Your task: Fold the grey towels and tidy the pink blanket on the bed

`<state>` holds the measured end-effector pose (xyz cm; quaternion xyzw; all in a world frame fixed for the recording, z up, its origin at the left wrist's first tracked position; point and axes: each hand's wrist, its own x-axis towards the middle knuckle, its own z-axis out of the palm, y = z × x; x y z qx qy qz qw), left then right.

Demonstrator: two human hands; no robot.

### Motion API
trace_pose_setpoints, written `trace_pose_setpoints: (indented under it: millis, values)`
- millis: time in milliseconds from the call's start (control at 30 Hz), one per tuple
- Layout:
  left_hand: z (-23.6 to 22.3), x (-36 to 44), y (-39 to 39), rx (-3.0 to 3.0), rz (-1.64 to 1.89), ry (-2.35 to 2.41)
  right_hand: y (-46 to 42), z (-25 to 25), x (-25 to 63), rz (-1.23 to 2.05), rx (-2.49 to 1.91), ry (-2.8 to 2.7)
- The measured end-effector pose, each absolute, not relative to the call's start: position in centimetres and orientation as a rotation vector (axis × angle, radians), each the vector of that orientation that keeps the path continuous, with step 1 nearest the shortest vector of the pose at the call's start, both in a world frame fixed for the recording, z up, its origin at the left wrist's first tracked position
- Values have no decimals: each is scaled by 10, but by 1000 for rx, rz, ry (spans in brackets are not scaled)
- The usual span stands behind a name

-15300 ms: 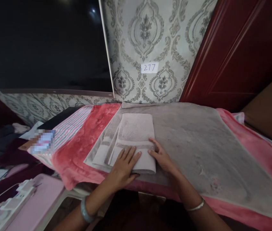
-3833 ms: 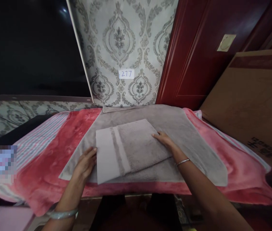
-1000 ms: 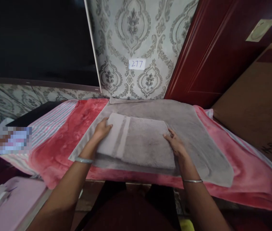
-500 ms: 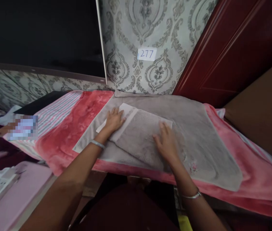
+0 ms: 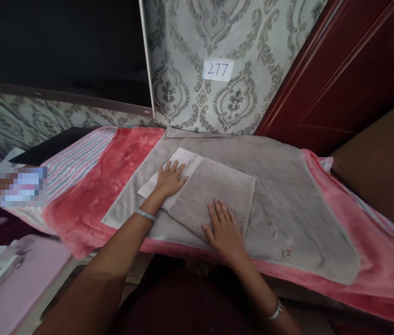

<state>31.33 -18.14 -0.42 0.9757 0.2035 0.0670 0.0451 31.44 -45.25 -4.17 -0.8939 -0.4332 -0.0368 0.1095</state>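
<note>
A folded grey towel [image 5: 214, 188] with pale stripes at its left end lies on a larger grey towel [image 5: 287, 195], which is spread over a pink-red blanket [image 5: 113, 177]. My left hand [image 5: 170, 179] lies flat on the striped left end of the folded towel, fingers spread. My right hand [image 5: 223, 228] presses flat on its near right part, fingers stretched out. Neither hand grips anything.
Behind the blanket stands a patterned wall with a paper label reading 277 [image 5: 218, 70]. A dark screen [image 5: 57, 46] fills the upper left and a red door [image 5: 350, 70] the right. A brown cardboard sheet [image 5: 388, 163] leans at far right. A pink box [image 5: 15, 284] sits lower left.
My right hand has slid toward me across the folded towel, flattening it. My left hand stays on the striped end. The towel's right edge now lies squarer.
</note>
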Motion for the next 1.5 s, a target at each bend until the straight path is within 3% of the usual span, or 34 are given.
trace_pose_setpoints:
  millis: [267,467,633,833,1167,1500]
  values:
    - [-5,314,-181,2988,232,650,-519,-71,298,-269,-2553,-1197]
    - [3,314,-179,2973,164,650,-535,-46,316,-201,-2385,-1174]
    - [25,329,-175,2940,124,649,-497,0,368,-266,-2297,-1071]
    - [42,376,-178,3017,167,492,-402,34,428,-194,-2533,-1086]
    - [8,397,-173,3045,121,461,-381,-9,447,-98,-2685,-991]
    - [7,401,-170,3040,149,443,-440,-19,455,-5,-2790,-781]
